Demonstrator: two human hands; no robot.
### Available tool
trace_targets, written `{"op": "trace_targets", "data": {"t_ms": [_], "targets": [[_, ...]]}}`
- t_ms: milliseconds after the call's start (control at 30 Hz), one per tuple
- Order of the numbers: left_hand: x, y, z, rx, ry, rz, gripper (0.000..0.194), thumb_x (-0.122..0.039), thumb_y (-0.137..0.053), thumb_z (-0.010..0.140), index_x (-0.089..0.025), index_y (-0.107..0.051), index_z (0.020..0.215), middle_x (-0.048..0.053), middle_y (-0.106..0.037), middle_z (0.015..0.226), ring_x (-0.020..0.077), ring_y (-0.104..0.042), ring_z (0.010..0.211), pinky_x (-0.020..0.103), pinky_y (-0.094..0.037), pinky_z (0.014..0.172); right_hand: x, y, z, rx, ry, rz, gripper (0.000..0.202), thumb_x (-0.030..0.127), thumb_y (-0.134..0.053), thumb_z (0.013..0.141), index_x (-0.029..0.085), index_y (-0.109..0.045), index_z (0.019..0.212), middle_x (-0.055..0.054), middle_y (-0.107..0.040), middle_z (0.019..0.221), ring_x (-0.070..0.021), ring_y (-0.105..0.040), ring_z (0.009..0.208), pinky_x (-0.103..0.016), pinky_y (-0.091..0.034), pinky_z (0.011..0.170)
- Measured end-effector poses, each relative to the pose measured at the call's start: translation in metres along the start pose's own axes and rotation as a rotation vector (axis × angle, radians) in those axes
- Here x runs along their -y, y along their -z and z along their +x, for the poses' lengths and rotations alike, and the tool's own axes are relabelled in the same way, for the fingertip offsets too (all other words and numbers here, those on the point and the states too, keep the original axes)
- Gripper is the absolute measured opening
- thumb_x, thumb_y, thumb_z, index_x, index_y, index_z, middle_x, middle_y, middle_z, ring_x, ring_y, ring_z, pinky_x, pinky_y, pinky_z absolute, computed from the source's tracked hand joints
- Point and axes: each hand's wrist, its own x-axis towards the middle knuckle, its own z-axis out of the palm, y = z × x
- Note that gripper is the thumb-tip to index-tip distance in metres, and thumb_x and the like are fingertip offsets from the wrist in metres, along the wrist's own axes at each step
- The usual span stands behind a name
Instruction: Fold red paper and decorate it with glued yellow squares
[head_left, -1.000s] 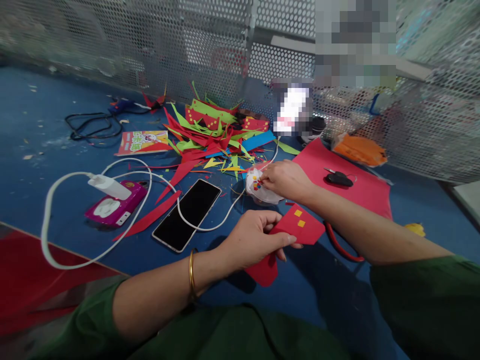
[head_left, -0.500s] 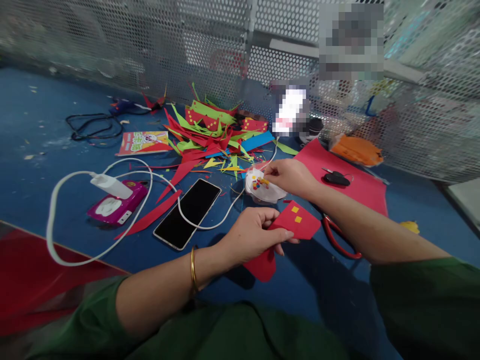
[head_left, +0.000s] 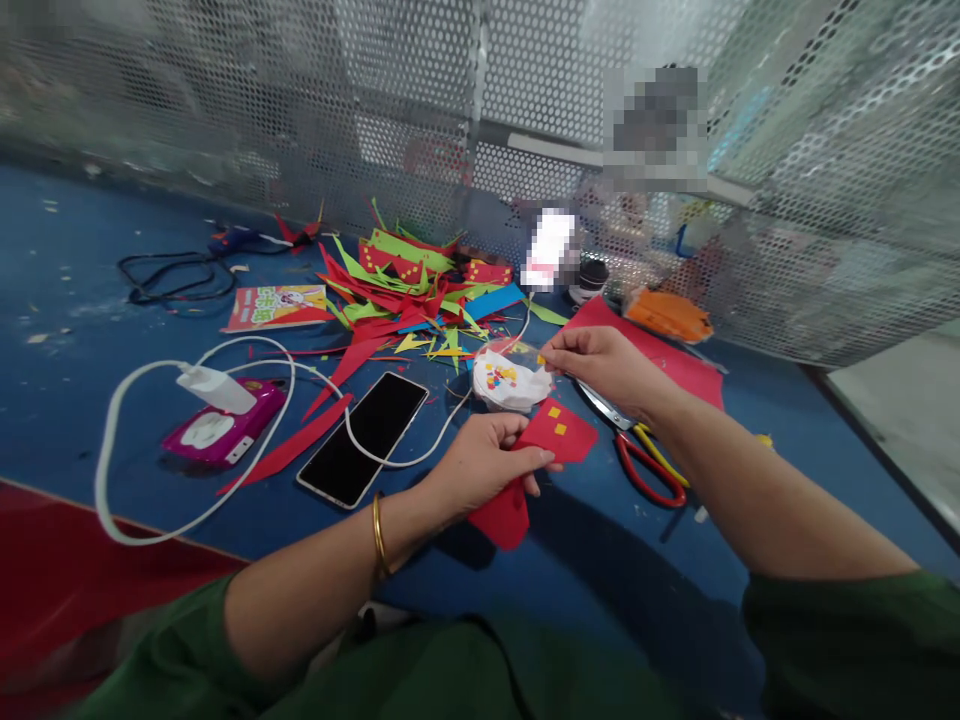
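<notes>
My left hand (head_left: pixel 491 460) pinches a red paper cutout (head_left: pixel 574 435) between thumb and fingers. Two small yellow squares are stuck on the cutout's upper part, and its lower lobe shows below the hand. Above it, my right hand (head_left: pixel 589 360) is closed in a pinch on a small yellow paper square (head_left: pixel 541 360) at the fingertips. Just left of those fingertips is a shallow dish (head_left: pixel 517 397) with white lining, holding tiny yellow, red and blue pieces. Scissors (head_left: pixel 649 470) with red and yellow handles lie under the right forearm.
A black-screened phone (head_left: pixel 364 440) lies left of my left hand, crossed by a white cable (head_left: pixel 420 462) from a purple power socket (head_left: pixel 225 430). Behind are piled paper scraps (head_left: pixel 397 290), a lit phone (head_left: pixel 551 245), red paper (head_left: pixel 675 370), an orange packet (head_left: pixel 667 315) and a perforated metal screen (head_left: pixel 300 130).
My right hand has lifted away from the dish to the right, now with a yellow square at its fingertips. The view has shifted, showing more of the scissors. My left hand still holds the cutout.
</notes>
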Motion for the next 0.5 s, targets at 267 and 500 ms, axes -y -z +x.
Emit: {"op": "trace_targets", "data": {"t_ms": [267, 500], "targets": [[0.000, 0.001, 0.000, -0.060, -0.040, -0.008, 0.014, -0.022, -0.071, 0.079, -0.014, -0.071, 0.089, 0.005, -0.076, 0.077, 0.0055, -0.056, 0.046, 0.015, -0.041, 0.046, 0.008, 0.013, -0.068, -0.279, -0.033, 0.231, 0.030, 0.046, -0.078, 0.068, 0.019, -0.070, 0.075, -0.001, -0.064, 0.070, -0.0113, -0.050, 0.063, -0.025, -0.038, 0.056], [-0.010, -0.015, 0.008, -0.090, -0.079, 0.070, 0.020, -0.027, -0.075, 0.077, -0.013, -0.071, 0.090, 0.006, -0.077, 0.079, 0.0075, -0.059, 0.051, 0.017, -0.044, 0.050, -0.021, 0.014, -0.112, -0.449, -0.044, 0.358, 0.029, 0.046, -0.078, 0.070, 0.019, -0.067, 0.073, 0.001, -0.061, 0.068, -0.0125, -0.051, 0.066, -0.027, -0.042, 0.063]]}}
